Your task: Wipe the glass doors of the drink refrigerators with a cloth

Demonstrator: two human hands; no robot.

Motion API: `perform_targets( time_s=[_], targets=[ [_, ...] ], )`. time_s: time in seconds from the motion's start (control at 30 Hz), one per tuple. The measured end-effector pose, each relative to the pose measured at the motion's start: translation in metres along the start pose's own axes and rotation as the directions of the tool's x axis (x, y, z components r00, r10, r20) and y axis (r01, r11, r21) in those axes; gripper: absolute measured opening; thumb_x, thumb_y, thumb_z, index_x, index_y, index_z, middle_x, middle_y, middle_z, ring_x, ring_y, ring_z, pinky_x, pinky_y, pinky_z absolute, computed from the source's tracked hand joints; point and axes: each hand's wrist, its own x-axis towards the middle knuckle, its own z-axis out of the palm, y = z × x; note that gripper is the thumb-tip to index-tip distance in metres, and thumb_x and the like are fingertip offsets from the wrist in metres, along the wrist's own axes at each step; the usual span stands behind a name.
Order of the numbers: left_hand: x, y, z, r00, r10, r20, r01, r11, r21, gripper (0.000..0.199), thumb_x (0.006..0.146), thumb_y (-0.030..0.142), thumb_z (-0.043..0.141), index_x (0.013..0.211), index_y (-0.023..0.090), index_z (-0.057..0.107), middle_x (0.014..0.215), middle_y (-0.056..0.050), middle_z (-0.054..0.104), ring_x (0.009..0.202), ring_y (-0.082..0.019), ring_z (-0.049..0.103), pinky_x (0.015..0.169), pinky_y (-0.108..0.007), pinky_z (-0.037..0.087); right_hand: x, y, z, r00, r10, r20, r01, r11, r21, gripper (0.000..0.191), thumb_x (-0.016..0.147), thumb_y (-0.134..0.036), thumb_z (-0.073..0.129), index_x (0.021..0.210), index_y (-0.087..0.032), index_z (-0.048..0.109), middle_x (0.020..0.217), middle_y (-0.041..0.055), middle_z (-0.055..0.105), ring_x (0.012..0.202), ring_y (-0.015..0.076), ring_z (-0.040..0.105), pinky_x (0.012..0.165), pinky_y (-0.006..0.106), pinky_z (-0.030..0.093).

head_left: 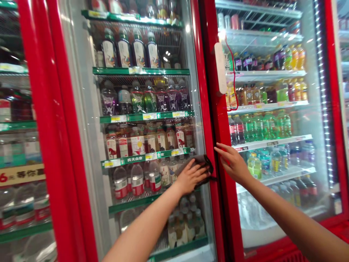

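My left hand (190,177) lies over a dark cloth (206,162), pressing it to the glass door (95,225) of a drinks fridge near the door's right edge. Its fingers are spread across the cloth, and part of the cloth is hidden under the palm. To the right, my right hand (233,164) has its fingers stretched out and holds nothing. Its fingertips are at the red door frame (221,153) of the neighbouring fridge; whether they touch it I cannot tell.
Behind the glass, bottles (136,94) stand on green-edged shelves. The right fridge (272,138) holds several rows of drinks. A white handle-like piece (220,69) with a red cord (233,72) sits on its frame. Another red-framed fridge (24,203) stands at the left.
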Motion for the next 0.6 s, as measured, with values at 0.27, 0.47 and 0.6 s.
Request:
perform_targets(
  time_s=[0.27,0.47,0.6],
  targets=[
    [-0.023,-0.056,-0.062,0.702,-0.676,-0.223,0.708,0.697,0.116,0.072,0.093,0.038,0.059,0.158,0.033,0.029,0.166,-0.007,0.028,0.155,-0.035,0.018,0.121,-0.072,-0.005,-0.002,-0.028,0.035,1.000,-0.021,0.002,0.021,0.997,0.081,0.055,0.092,-0.011,0.047,0.143,-0.034,0.054,0.144,0.0098,0.057,0.131,0.0273,0.056,0.105,0.054,0.051],
    [-0.106,-0.001,-0.037,0.999,-0.035,0.036,0.033,0.997,0.066,0.060,0.094,0.025,0.053,0.151,0.041,0.041,0.158,0.005,0.045,0.149,-0.016,0.035,0.129,-0.052,0.004,0.011,-0.060,0.047,0.990,-0.128,0.055,0.123,0.988,0.094,0.057,0.093,-0.011,0.046,0.145,-0.033,0.052,0.145,0.0112,0.056,0.132,0.0271,0.055,0.105,0.052,0.051],
    [-0.109,-0.069,-0.085,0.956,-0.290,0.033,0.283,0.948,0.146,0.065,0.094,0.029,0.056,0.154,0.041,0.034,0.161,0.004,0.040,0.150,-0.022,0.033,0.127,-0.058,-0.003,0.027,-0.074,0.050,0.983,-0.174,0.064,0.168,0.982,0.089,0.057,0.093,-0.011,0.047,0.145,-0.034,0.051,0.146,0.0100,0.055,0.134,0.0276,0.054,0.105,0.053,0.051]
  ],
)
